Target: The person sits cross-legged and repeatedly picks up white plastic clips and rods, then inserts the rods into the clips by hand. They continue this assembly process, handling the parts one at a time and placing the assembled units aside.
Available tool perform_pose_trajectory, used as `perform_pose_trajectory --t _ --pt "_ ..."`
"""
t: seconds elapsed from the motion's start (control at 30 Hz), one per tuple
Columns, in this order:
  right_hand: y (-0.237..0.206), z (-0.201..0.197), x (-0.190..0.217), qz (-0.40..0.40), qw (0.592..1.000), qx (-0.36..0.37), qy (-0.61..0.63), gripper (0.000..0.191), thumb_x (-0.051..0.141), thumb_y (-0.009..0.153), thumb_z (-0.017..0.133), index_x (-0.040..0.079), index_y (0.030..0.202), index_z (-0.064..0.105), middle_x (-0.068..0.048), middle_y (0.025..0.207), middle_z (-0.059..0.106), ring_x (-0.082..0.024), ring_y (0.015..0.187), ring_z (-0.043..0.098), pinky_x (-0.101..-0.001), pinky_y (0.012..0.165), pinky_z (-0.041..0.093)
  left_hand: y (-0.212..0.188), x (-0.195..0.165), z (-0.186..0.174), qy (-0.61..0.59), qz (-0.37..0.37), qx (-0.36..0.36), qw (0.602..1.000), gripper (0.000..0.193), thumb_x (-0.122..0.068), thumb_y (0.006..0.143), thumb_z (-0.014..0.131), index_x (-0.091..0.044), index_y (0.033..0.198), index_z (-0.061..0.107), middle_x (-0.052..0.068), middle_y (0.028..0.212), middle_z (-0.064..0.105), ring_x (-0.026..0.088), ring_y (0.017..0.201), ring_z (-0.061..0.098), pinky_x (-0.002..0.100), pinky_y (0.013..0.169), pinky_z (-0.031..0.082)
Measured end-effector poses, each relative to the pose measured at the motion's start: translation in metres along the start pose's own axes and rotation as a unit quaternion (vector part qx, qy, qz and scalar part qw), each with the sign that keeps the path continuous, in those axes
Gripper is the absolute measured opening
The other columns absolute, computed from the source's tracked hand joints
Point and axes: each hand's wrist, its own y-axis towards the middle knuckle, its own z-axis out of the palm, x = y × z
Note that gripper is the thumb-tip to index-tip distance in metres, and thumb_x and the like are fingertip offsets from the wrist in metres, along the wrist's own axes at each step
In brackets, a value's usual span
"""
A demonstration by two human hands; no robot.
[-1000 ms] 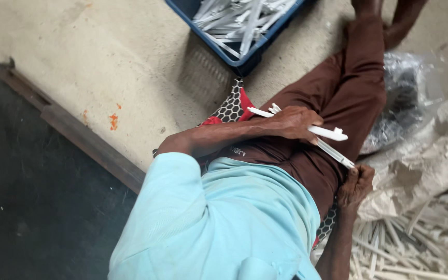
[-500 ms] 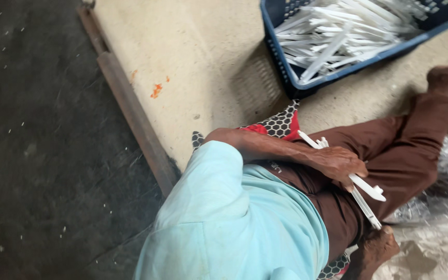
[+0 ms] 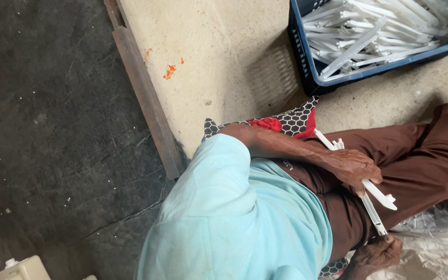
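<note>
Your left hand [image 3: 352, 167] rests on your lap, fingers curled around a bundle of long white plastic strips [image 3: 374, 194] that stick out on both sides of the fist. The strips run across your brown trousers [image 3: 416, 155] toward your right hand [image 3: 377, 254], which sits low by your hip with its fingers pinched narrow on the far end of one strip. You hold the strips between both hands, above the thigh, clear of the floor.

Under you lies a cushion [image 3: 286, 122] with a black-and-white honeycomb print and a red patch, on the pale concrete floor [image 3: 208, 62]. Ahead, at the floor's far edge near the top right corner of the view, stands a blue plastic crate [image 3: 307, 67] filled with more white strips [image 3: 369, 31]. A rusty metal bar [image 3: 143, 93] runs along the edge where the pale concrete meets darker ground [image 3: 42, 129]. Crumpled clear plastic sheeting [image 3: 442, 223] lies beside your right leg.
</note>
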Motion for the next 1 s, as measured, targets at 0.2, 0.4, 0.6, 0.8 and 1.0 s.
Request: perform_pose_trajectory --t 0.2,0.4,0.6,0.8,1.0 --pt "0.007 -0.011 -0.053 0.084 0.996 0.017 0.001 0.044 0.041 0.109 0.06 0.001 0.091 0.056 -0.01 0.091 0.054 -0.022 0.078 0.05 -0.0341 0.071 0.037 0.011 0.02 0.025 -0.1 0.079 -0.072 0.989 0.049 -0.039 0.073 0.09 -0.011 0.111 0.076 0.013 0.107 0.076 0.031 0.101 0.072 0.043 0.089 0.056" --pt "-0.036 -0.03 -0.023 0.145 0.987 0.013 0.062 0.036 0.039 0.114 0.054 0.004 0.106 0.05 -0.007 0.099 0.042 -0.019 0.088 0.04 -0.0311 0.073 0.038 0.022 0.007 0.023 0.037 0.055 -0.004 0.998 0.04 -0.038 0.085 0.091 -0.006 0.094 0.069 0.014 0.082 0.071 0.035 0.072 0.069 0.049 0.064 0.05" --pt "-0.021 -0.02 0.002 0.117 0.988 -0.043 0.094 0.049 0.045 0.115 0.056 0.001 0.093 0.05 -0.003 0.084 0.045 -0.014 0.078 0.041 -0.0329 0.073 0.037 0.022 -0.016 0.017 0.073 0.008 0.03 0.997 0.05 -0.04 0.088 0.092 -0.002 0.082 0.06 0.015 0.067 0.064 0.032 0.059 0.062 0.047 0.059 0.045" --pt "-0.021 -0.017 -0.011 0.187 0.977 -0.047 0.091 0.057 0.055 0.107 0.053 0.007 0.076 0.05 0.002 0.071 0.044 -0.01 0.065 0.04 -0.03 0.061 0.033 0.015 -0.017 0.021 0.071 0.016 0.021 0.997 0.049 -0.041 0.087 0.091 -0.002 0.082 0.061 0.013 0.065 0.063 0.031 0.058 0.061 0.048 0.059 0.045" --pt "-0.033 -0.026 0.001 0.12 0.989 -0.045 0.079 0.049 0.053 0.116 0.049 0.005 0.105 0.053 -0.001 0.09 0.047 -0.01 0.081 0.044 -0.0305 0.073 0.04 0.015 -0.011 0.023 0.06 0.032 0.009 0.998 0.048 -0.039 0.089 0.091 -0.002 0.084 0.061 0.012 0.068 0.062 0.03 0.059 0.061 0.047 0.06 0.046"
